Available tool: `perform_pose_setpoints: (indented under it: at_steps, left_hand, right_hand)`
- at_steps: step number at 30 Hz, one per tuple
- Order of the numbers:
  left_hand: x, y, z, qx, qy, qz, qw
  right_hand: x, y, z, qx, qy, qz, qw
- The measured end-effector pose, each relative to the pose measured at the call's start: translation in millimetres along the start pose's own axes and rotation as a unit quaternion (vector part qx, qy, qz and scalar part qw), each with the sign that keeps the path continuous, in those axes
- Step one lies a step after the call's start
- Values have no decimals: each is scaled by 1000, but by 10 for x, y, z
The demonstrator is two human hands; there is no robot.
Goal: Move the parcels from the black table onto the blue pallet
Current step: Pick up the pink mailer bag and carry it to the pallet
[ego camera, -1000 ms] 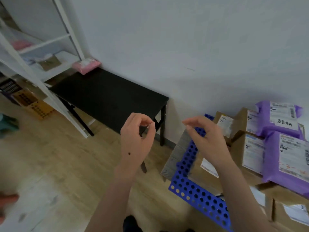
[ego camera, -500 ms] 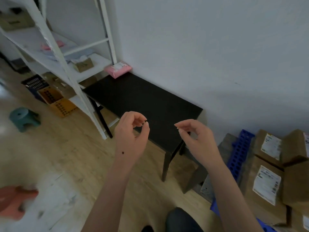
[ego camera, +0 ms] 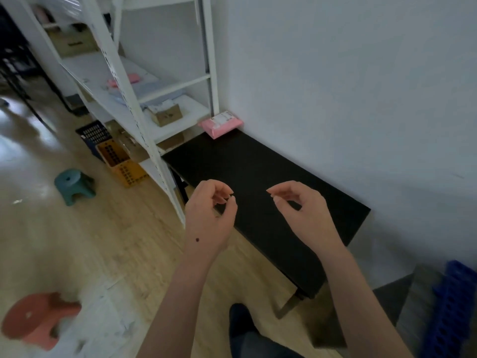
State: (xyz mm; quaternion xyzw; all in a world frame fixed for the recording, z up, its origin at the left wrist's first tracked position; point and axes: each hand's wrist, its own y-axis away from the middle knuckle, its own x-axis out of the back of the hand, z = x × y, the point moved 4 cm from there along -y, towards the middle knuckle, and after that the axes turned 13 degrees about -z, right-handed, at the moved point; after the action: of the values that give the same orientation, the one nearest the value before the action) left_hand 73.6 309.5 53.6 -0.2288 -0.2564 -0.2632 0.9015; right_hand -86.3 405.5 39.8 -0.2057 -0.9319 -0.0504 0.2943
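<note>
While left hand [ego camera: 210, 218] and right hand [ego camera: 302, 215] hover, parcel [ego camera: 220, 124] hugs table [ego camera: 258, 171] corner.

Head camera looks down over black table [ego camera: 253, 166].

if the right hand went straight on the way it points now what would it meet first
Probably the pink parcel at the far end of the black table; the right hand hovers over bare tabletop before that, though its height is unclear.

The white label [ego camera: 223, 117] on the pink parcel [ego camera: 219, 127] is too blurred to read.
</note>
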Motion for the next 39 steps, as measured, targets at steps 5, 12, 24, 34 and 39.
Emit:
perform_pose_setpoints:
  at_steps: [5, 12, 24, 34, 39]
  left_hand:
    - [-5, -893, -148, -2, -27, -12, 1000]
    - [-194, -1816, -510, -8, -51, -39, 998]
    - [-468, -3393, -1691, 12, -132, -152, 980]
    - [-689, -4903, -3213, 136, -117, -274, 945]
    - [-965, -5420, -3592, 134, -109, -321, 931]
  right_hand:
    - [121, -845, -49, 11, -15, -7, 1000]
    - [143, -1865, 110, 6, -27, -31, 999]
    - [-336, -3540, 673, -102, -49, -96, 989]
    - [-1078, -5119, 1089, -231, -205, -77, 948]
    - [-1379, -5629, 1351, -290, -204, -67, 933]
